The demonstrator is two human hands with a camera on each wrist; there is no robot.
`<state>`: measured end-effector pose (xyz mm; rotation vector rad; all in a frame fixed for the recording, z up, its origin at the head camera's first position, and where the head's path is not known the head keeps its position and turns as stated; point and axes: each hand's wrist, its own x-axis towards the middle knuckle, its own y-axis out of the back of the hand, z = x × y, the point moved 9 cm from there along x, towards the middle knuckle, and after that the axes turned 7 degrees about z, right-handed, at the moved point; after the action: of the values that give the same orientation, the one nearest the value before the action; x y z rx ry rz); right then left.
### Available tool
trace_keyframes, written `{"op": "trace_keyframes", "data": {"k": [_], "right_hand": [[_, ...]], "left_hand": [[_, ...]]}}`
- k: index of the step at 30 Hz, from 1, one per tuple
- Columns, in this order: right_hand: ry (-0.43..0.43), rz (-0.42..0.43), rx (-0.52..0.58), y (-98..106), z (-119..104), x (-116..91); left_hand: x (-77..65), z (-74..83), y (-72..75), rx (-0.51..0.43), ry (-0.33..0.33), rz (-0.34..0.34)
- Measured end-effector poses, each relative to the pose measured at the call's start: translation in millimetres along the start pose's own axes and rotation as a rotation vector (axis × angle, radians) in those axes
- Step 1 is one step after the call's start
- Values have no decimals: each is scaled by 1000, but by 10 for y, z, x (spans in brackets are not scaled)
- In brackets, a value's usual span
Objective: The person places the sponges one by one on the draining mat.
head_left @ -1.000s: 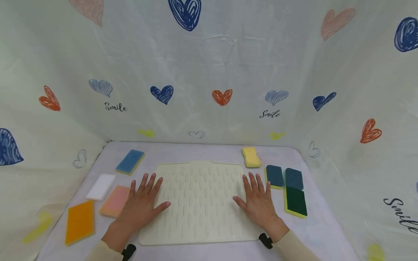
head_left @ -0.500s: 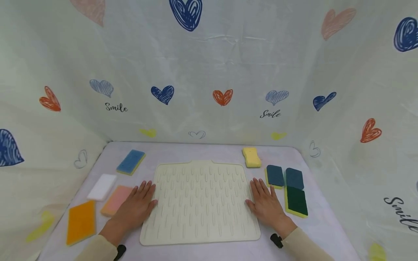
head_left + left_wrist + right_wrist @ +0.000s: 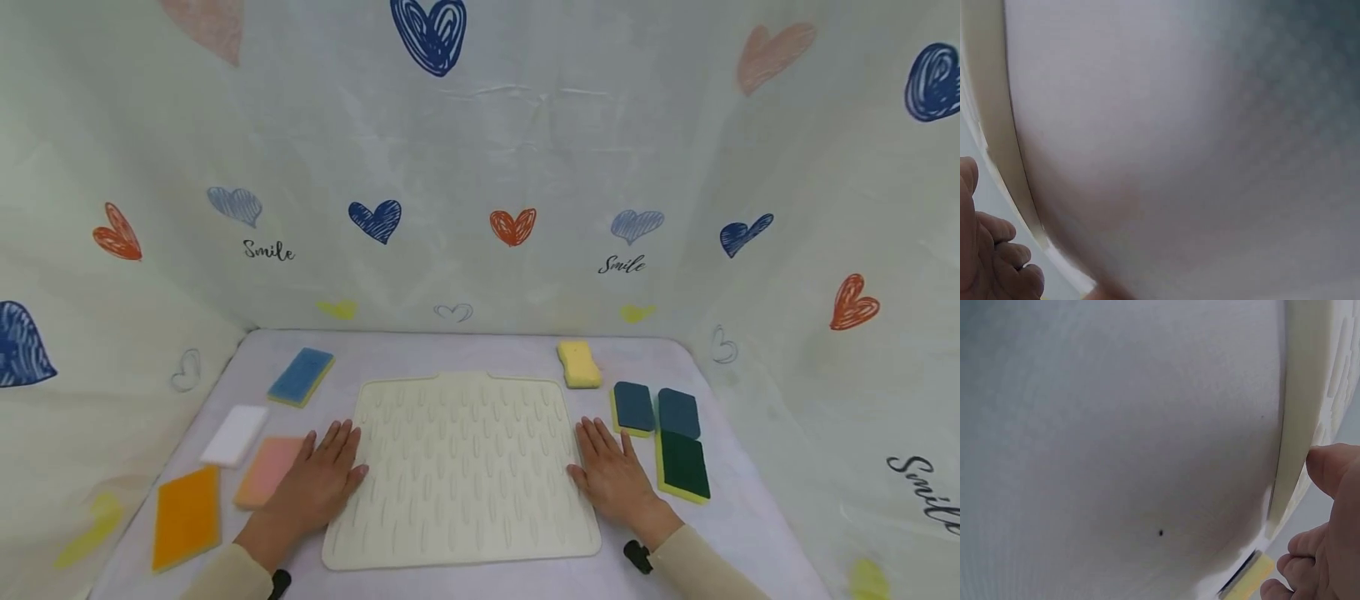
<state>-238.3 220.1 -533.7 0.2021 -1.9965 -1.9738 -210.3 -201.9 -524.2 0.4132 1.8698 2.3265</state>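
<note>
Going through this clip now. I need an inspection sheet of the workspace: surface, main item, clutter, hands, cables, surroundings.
Surface: pale tabletop; a small dark speck shows in the right wrist view.
Main item: cream ridged mat, lying flat between the hands.
Clutter, left: blue sponge, white block, orange sponge, pink sponge, partly hidden by a hand.
Clutter, right: yellow sponge, slate sponge, second slate sponge, green sponge.
Hands: left hand and right hand at opposite side edges of the mat, fingers extended.
Cables: nothing seen.
Surroundings: pale curtain printed with hearts and "Smile".
</note>
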Motion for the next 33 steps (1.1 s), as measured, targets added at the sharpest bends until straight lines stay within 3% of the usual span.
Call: {"op": "trace_keyframes", "data": {"k": [7, 14, 19, 23, 26, 29, 33], "right_hand": [[-6, -6, 29, -14, 31, -22], [-2, -2, 40, -3, 49, -24], [27, 71, 28, 125, 101, 34], [56, 158, -48, 409, 358, 139], [79, 172, -123, 621, 670, 255], [103, 136, -184, 740, 978, 359], [120, 16, -240, 654, 1267, 421]], "left_hand": [[56, 48, -35, -47, -47, -6], [47, -35, -43, -3, -32, -23], [3, -24, -33, 0, -38, -20], [-20, 12, -13, -2, -42, -7], [-25, 19, -18, -5, -46, -1], [-20, 6, -13, -17, -54, 28], [-7, -13, -20, -25, -73, 61]]}}
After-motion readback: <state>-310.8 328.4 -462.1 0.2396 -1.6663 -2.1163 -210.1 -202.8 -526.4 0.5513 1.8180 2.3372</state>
